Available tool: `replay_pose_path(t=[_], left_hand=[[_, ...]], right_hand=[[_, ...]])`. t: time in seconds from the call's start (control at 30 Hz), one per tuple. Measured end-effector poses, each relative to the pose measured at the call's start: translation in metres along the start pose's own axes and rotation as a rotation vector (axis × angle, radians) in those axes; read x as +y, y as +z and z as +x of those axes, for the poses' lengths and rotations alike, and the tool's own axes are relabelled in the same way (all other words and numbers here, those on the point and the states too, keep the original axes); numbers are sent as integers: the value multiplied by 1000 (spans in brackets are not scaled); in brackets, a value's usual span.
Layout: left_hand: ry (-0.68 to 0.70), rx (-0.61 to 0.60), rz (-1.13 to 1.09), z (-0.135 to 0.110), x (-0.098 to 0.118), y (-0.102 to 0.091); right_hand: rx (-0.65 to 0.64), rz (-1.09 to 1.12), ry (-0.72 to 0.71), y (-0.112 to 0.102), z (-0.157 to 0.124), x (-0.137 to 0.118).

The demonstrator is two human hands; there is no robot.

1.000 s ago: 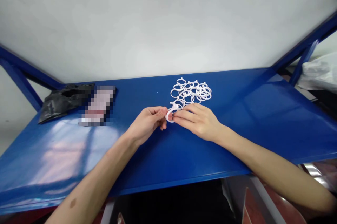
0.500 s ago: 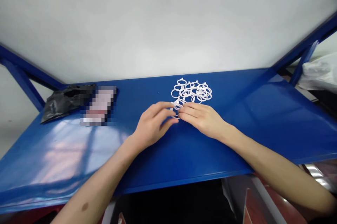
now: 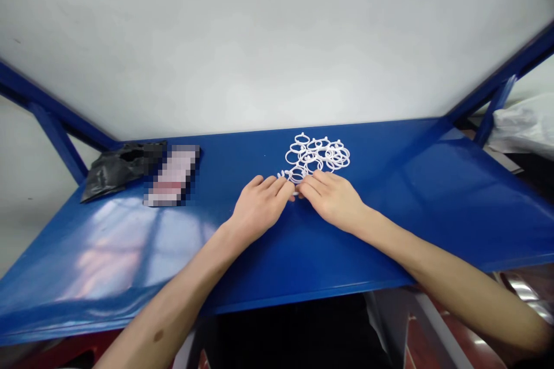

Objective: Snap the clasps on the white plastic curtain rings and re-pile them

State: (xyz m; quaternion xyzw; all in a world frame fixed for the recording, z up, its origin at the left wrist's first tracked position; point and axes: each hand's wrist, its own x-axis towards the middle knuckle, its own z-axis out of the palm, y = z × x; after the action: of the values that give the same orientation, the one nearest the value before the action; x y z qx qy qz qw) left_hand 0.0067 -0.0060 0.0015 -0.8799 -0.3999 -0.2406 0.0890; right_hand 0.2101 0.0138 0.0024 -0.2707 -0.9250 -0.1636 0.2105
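Observation:
Several white plastic rings (image 3: pixel 318 154) lie in a loose pile on the blue metal shelf (image 3: pixel 411 184), toward its back middle. My left hand (image 3: pixel 259 205) rests flat on the shelf with its fingers stretched forward. Its fingertips reach the near edge of the pile. My right hand (image 3: pixel 334 198) lies beside it, fingers extended to the left, and touches the nearest ring (image 3: pixel 296 174). The fingertips of both hands meet at that edge. A sliver of white shows between them.
A crumpled black bag (image 3: pixel 116 166) and a blurred flat item (image 3: pixel 172 176) lie at the back left of the shelf. Blue frame struts (image 3: pixel 493 104) rise at both rear corners. A white plastic bag (image 3: pixel 526 122) sits beyond the right strut. A white wall stands behind.
A second ago both hands held one white ring pinched between them, short of the pile. They have since moved forward to the pile's edge and their fingers have flattened out.

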Motion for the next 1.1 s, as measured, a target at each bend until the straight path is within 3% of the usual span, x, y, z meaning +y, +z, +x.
replay_pose_path(t=[0.1, 0.23, 0.43, 0.53, 0.8, 0.93, 1.1], left_hand=[[-12, 24, 31, 0, -5, 2], [-80, 20, 99, -7, -33, 5], [-360, -29, 281, -23, -76, 3], [-403, 7, 278, -21, -71, 0], [-86, -27, -129, -10, -32, 7], [-80, -46, -166, -11, -29, 11], [-98, -86, -171, -11, -28, 11]], right_hand=[[61, 45, 32, 2, -1, 1], [133, 110, 127, 2, -2, 14], [-60, 177, 130, 1, -7, 36], [-122, 197, 58, 2, -6, 37], [-61, 160, 19, 15, -4, 31], [-5, 178, 73, 15, -5, 38], [-44, 249, 78, 21, -6, 47]])
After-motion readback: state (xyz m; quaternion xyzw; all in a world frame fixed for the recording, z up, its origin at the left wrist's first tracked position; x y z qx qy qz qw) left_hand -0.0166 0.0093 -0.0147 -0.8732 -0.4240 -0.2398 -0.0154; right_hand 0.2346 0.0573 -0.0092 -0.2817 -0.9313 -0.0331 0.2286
